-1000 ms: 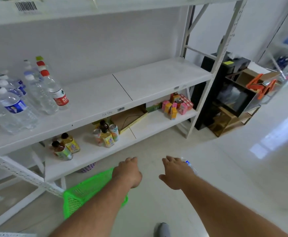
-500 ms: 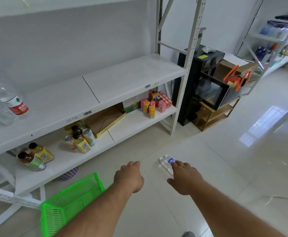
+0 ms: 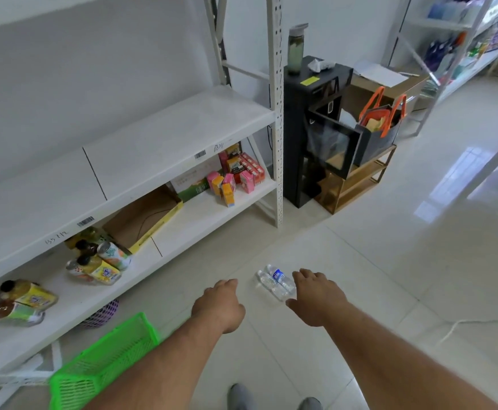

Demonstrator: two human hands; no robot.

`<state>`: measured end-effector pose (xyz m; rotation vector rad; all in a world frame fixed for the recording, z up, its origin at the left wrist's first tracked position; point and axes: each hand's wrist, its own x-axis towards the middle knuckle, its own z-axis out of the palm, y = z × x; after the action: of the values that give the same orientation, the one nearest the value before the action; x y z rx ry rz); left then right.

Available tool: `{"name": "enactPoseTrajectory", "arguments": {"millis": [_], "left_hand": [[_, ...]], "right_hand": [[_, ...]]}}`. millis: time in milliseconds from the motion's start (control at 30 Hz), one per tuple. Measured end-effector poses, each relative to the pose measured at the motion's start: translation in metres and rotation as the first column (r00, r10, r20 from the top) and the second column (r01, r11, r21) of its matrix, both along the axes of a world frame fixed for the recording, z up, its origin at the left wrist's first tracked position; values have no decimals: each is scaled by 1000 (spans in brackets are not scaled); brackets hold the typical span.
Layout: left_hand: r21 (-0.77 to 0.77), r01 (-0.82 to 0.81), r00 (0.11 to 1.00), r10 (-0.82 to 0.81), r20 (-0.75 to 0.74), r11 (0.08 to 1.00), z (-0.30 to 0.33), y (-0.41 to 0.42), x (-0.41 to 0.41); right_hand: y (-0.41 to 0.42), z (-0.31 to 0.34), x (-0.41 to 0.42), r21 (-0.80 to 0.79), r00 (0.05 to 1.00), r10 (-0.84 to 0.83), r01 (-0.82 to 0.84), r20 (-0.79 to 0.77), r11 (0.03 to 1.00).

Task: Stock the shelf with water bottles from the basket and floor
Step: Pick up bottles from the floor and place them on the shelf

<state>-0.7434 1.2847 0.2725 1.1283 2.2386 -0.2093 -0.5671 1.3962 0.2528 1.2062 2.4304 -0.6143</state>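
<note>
Two clear water bottles [image 3: 275,281] lie side by side on the tiled floor, one with a blue label. My right hand [image 3: 317,297] hovers just right of them, fingers loosely curled, holding nothing. My left hand [image 3: 219,306] hangs to their left with its fingers curled under and nothing in it. A green plastic basket [image 3: 102,365] stands on the floor at the lower left, partly behind my left forearm. The white middle shelf [image 3: 141,155] runs across the left of the view.
On the bottom shelf [image 3: 200,214] lie juice bottles [image 3: 23,303], cans [image 3: 105,261], an open cardboard box [image 3: 144,217] and small cartons [image 3: 233,179]. A black cabinet [image 3: 298,131], wooden stand and bag stand right of the shelf post [image 3: 277,113]. A white cord [image 3: 464,324] lies on the floor.
The view has swung right, so the stocked bottles on the shelf have left the frame. The floor bottles have come fully into view beside my right hand. Both hands still hold nothing.
</note>
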Motion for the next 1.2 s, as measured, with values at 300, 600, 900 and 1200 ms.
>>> {"name": "enactPoseTrajectory", "arguments": {"millis": [300,600,900,1200], "left_hand": [[20,-21,1000,21,7,1000,-14,56,-49],[74,-103,994,100,47,992,-30,104,-119],[21,-219,971,216,105,975,-54,140,-145],[-100,-490,857,500,125,866,-99,203,-124]], "right_hand": [[56,0,-39,26,999,27,-28,39,999],[109,9,-105,83,990,85,-95,112,992],[174,-19,-146,28,974,184,-189,129,982],[284,-71,-161,-112,886,449,-438,116,892]]}}
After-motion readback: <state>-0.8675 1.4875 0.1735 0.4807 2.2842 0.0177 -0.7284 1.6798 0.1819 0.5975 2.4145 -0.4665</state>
